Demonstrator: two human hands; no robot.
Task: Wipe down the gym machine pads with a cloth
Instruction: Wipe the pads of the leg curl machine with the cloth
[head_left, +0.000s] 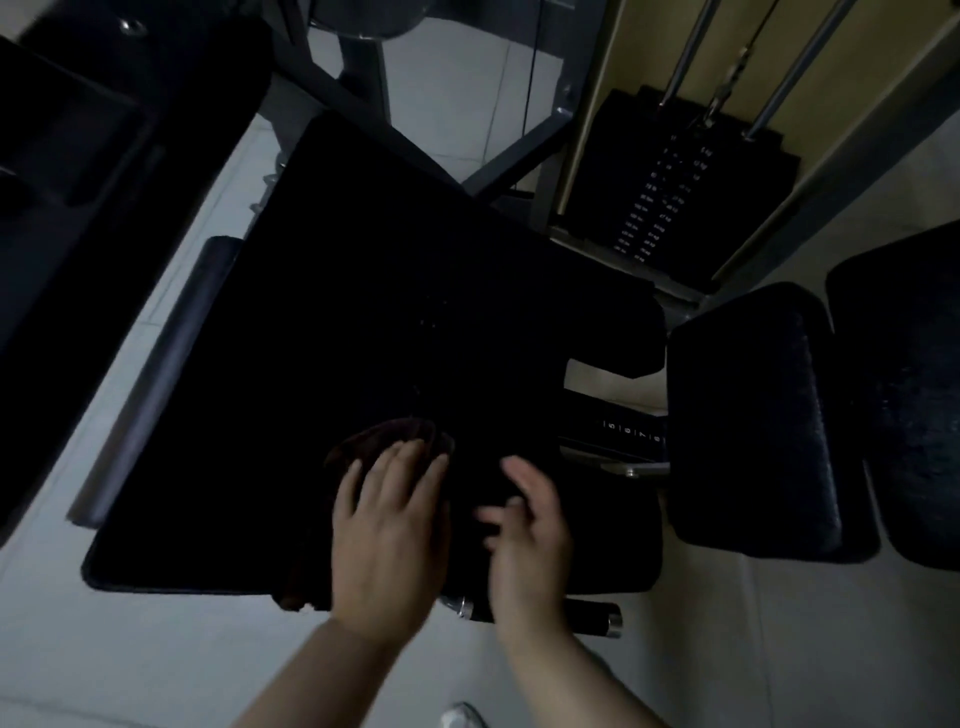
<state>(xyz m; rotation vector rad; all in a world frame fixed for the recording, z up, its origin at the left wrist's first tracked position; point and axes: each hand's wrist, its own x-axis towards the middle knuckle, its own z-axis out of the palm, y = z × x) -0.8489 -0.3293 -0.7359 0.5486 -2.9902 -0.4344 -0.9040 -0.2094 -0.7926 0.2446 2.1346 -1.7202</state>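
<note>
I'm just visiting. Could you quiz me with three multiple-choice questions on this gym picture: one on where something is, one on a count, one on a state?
1. Where is the cloth?
A. on the floor
B. on the big pad, under the left hand
C. on the weight stack

2. How many hands touch the cloth?
A. none
B. one
C. two

3. How is the left hand?
A. flat, fingers spread
B. a closed fist
C. out of view

Answers:
1 B, the cloth lies on the pad, near its front edge.
2 B, the right hand is beside it, blurred, holding nothing.
3 A, its straight fingers press the cloth.
</note>
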